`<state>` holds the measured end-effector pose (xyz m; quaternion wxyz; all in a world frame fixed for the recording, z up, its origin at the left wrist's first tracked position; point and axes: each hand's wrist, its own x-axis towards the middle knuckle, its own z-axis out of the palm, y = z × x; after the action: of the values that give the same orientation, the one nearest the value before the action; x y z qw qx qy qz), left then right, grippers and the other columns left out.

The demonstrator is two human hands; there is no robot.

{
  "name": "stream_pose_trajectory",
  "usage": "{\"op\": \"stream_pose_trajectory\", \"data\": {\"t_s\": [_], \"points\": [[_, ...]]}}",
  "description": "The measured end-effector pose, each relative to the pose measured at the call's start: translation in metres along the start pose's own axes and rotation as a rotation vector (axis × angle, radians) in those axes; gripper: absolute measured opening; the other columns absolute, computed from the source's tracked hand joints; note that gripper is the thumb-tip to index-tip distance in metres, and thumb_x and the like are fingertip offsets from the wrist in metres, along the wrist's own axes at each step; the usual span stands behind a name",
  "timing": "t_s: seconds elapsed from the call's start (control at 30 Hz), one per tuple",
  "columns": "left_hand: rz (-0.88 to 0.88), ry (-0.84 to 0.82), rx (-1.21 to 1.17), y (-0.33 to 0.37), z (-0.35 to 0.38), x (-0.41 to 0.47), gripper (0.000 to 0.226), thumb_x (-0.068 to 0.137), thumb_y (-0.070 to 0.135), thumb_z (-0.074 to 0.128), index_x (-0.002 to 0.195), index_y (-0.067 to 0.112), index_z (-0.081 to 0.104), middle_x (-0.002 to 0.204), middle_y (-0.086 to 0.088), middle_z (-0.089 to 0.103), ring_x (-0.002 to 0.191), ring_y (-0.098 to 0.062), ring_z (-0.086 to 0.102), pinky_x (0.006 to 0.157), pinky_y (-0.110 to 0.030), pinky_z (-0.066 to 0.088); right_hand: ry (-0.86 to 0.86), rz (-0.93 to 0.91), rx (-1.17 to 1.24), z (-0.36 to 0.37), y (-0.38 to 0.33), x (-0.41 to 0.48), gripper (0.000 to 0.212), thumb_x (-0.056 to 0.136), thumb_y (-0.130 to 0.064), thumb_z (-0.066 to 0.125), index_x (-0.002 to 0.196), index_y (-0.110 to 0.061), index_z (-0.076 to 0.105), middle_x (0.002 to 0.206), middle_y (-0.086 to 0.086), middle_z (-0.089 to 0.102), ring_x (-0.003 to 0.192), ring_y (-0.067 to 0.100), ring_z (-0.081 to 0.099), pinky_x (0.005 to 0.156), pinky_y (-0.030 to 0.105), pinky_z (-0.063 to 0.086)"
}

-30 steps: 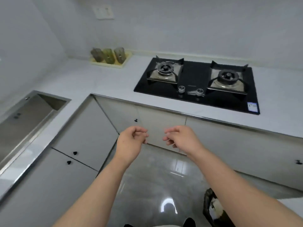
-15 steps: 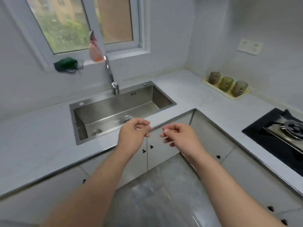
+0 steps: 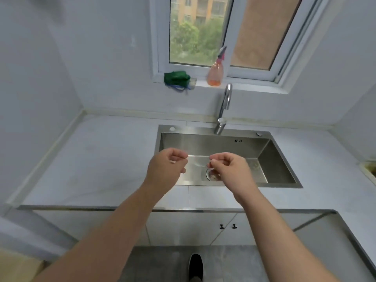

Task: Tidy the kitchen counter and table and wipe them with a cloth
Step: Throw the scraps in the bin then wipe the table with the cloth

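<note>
Both my hands hang over the front of the steel sink, fingers curled, thumbs against fingertips. My left hand and my right hand each pinch an end of a thin clear film strip, faint and hard to make out. A green cloth lies bunched on the window sill, left of an orange spray bottle. The pale counter runs along the wall on both sides of the sink.
A curved chrome faucet stands behind the sink. A yellowish tray edge shows at the far right on the counter. Cabinet doors with black knobs are below, my shoe on the grey floor, a cardboard box bottom left.
My view has swung left from the hob, past the counter corner, to face the sink and window. My hands kept the same pinching pose and moved apart a little.
</note>
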<state>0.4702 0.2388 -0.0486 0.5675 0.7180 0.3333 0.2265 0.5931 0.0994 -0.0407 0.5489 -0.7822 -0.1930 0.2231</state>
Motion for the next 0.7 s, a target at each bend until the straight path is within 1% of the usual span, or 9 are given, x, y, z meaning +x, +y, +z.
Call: {"op": "stream_pose_trajectory", "data": {"t_s": [0.03, 0.1, 0.17, 0.27, 0.33, 0.4, 0.47, 0.57, 0.7], "points": [[-0.002, 0.022, 0.005, 0.0, 0.0, 0.015, 0.008, 0.088, 0.011, 0.07, 0.09, 0.019, 0.071, 0.084, -0.007, 0.072, 0.067, -0.015, 0.07, 0.064, -0.033, 0.058, -0.001, -0.015, -0.007, 0.003, -0.003, 0.022, 0.012, 0.092, -0.008, 0.063, 0.097, -0.015, 0.072, 0.083, 0.001, 0.077, 0.069, 0.014, 0.07, 0.069, 0.033, 0.054], [0.005, 0.06, 0.017, 0.0, 0.002, 0.047, 0.008, 0.088, 0.009, 0.069, 0.09, 0.017, 0.071, 0.08, -0.004, 0.072, 0.066, -0.014, 0.07, 0.069, -0.04, 0.061, -0.003, -0.052, -0.031, 0.006, -0.008, 0.066, 0.012, 0.091, -0.007, 0.064, 0.096, -0.015, 0.072, 0.085, 0.004, 0.077, 0.067, 0.013, 0.069, 0.064, 0.028, 0.053], [0.003, 0.092, 0.034, 0.0, 0.006, 0.08, 0.01, 0.088, 0.009, 0.069, 0.09, 0.019, 0.071, 0.078, 0.002, 0.072, 0.067, -0.012, 0.071, 0.075, -0.04, 0.062, -0.018, -0.088, -0.055, 0.009, -0.013, 0.114, 0.011, 0.09, -0.009, 0.066, 0.093, -0.018, 0.072, 0.086, 0.005, 0.076, 0.069, 0.014, 0.071, 0.064, 0.028, 0.051], [-0.056, 0.129, 0.06, 0.001, 0.016, 0.13, 0.013, 0.089, 0.009, 0.07, 0.09, 0.022, 0.072, 0.079, 0.006, 0.073, 0.071, -0.014, 0.072, 0.08, -0.037, 0.061, -0.049, -0.13, -0.135, 0.016, -0.021, 0.187, 0.009, 0.088, -0.015, 0.068, 0.092, -0.022, 0.073, 0.086, -0.002, 0.074, 0.081, 0.019, 0.072, 0.077, 0.036, 0.058], [-0.095, 0.147, 0.074, 0.002, 0.023, 0.16, 0.014, 0.089, 0.009, 0.069, 0.089, 0.023, 0.072, 0.078, 0.005, 0.073, 0.07, -0.015, 0.072, 0.079, -0.037, 0.061, -0.075, -0.173, -0.215, 0.024, -0.029, 0.235, 0.01, 0.088, -0.017, 0.067, 0.096, -0.02, 0.073, 0.088, -0.006, 0.072, 0.084, 0.016, 0.07, 0.085, 0.04, 0.058], [-0.128, 0.169, 0.086, 0.004, 0.028, 0.186, 0.014, 0.09, 0.009, 0.068, 0.089, 0.023, 0.072, 0.078, 0.005, 0.073, 0.07, -0.014, 0.072, 0.075, -0.033, 0.061, -0.073, -0.228, -0.284, 0.035, -0.041, 0.279, 0.015, 0.09, -0.018, 0.064, 0.102, -0.018, 0.072, 0.093, -0.007, 0.071, 0.089, 0.016, 0.068, 0.087, 0.036, 0.056], [-0.158, 0.186, 0.107, 0.004, 0.032, 0.211, 0.014, 0.09, 0.009, 0.067, 0.09, 0.022, 0.071, 0.082, 0.004, 0.072, 0.069, -0.012, 0.072, 0.066, -0.022, 0.056, -0.063, -0.274, -0.349, 0.05, -0.053, 0.327, 0.021, 0.09, -0.018, 0.061, 0.109, -0.016, 0.071, 0.102, -0.004, 0.07, 0.098, 0.017, 0.066, 0.088, 0.031, 0.051], [-0.182, 0.193, 0.187, 0.005, 0.033, 0.245, 0.012, 0.092, 0.011, 0.066, 0.091, 0.022, 0.07, 0.083, 0.006, 0.071, 0.066, -0.006, 0.069, 0.055, -0.008, 0.046, -0.042, -0.321, -0.413, 0.079, -0.074, 0.397, 0.03, 0.089, -0.015, 0.055, 0.117, -0.017, 0.065, 0.118, 0.004, 0.065, 0.108, 0.022, 0.06, 0.089, 0.03, 0.046], [-0.17, 0.198, 0.287, 0.008, 0.027, 0.276, 0.013, 0.091, 0.011, 0.064, 0.091, 0.023, 0.069, 0.083, 0.01, 0.068, 0.068, -0.009, 0.069, 0.065, -0.017, 0.049, 0.027, -0.341, -0.476, 0.113, -0.103, 0.462, 0.038, 0.088, -0.009, 0.053, 0.125, -0.015, 0.058, 0.131, 0.012, 0.053, 0.124, 0.031, 0.047, 0.101, 0.038, 0.044]]}}
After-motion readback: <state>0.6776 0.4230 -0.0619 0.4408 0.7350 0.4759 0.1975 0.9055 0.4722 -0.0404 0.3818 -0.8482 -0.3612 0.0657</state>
